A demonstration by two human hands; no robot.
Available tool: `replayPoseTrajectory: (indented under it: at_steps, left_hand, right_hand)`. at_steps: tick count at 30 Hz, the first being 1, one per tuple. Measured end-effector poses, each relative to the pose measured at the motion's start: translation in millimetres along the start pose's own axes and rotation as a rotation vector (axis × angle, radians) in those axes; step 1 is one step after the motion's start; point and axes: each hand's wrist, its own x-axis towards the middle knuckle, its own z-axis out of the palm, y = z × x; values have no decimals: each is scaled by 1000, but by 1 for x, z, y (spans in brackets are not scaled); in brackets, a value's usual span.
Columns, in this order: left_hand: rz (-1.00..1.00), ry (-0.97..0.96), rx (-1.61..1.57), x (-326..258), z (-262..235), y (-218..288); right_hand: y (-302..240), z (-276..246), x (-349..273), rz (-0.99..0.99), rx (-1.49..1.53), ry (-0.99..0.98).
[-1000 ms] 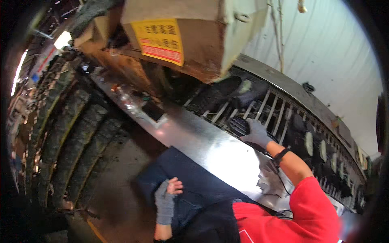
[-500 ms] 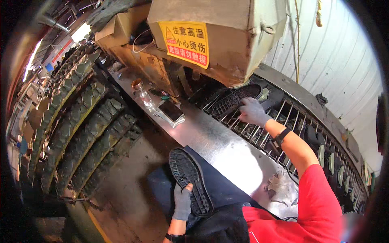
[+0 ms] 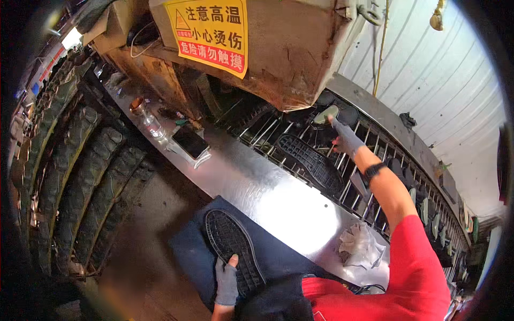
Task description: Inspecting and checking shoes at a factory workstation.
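Behind the work there is a pale ribbed wall (image 3: 423, 75), and a large stained metal housing (image 3: 289, 59) with a yellow and red sign (image 3: 210, 36) hangs over a row of metal bars (image 3: 369, 160). In front of the bars runs a shiny metal surface (image 3: 235, 171); on it are a clear bottle (image 3: 154, 128) with a brown top, a dark phone (image 3: 190, 140) lying on something white, and a crumpled whitish sheet (image 3: 361, 247) near the red sleeve (image 3: 417, 262).

The left hand (image 3: 226, 282), in a grey glove with bare thumb, has its fingers closed on the lower part of a black sole (image 3: 233, 241). This sole shows its tread side upward (the thumb presses on the tread) and is above a dark blue cloth (image 3: 187, 246). The right hand (image 3: 348, 138), also gloved in grey, reaches over the bars with its fingers partly bent and apart, the tip of one being at a pale oval piece (image 3: 324, 115); I cannot tell if they grip it. Another black sole (image 3: 308, 160) lies slantwise upon the bars, just beside this hand, tread upward. At the left side, curved rows of dark shoes (image 3: 88, 182) fill a rack.
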Motion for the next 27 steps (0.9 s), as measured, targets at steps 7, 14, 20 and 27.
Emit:
replayPoseTrajectory:
  at_steps: [7,14,20,27]
  left_hand:
    - [-23,15,-24,-5,15,14]
    - [87,-88,-10,-9,1,19]
    - [684,75,202,-4,-19,71]
    - [402,-250,-167,21,66,125]
  right_hand:
    - [-9,51,61,438,45,351]
    - [43,-48,-5,150,587,-308]
    - [126,-107,-131,208,499,-457]
    - [92,0,-257,171,211,-951]
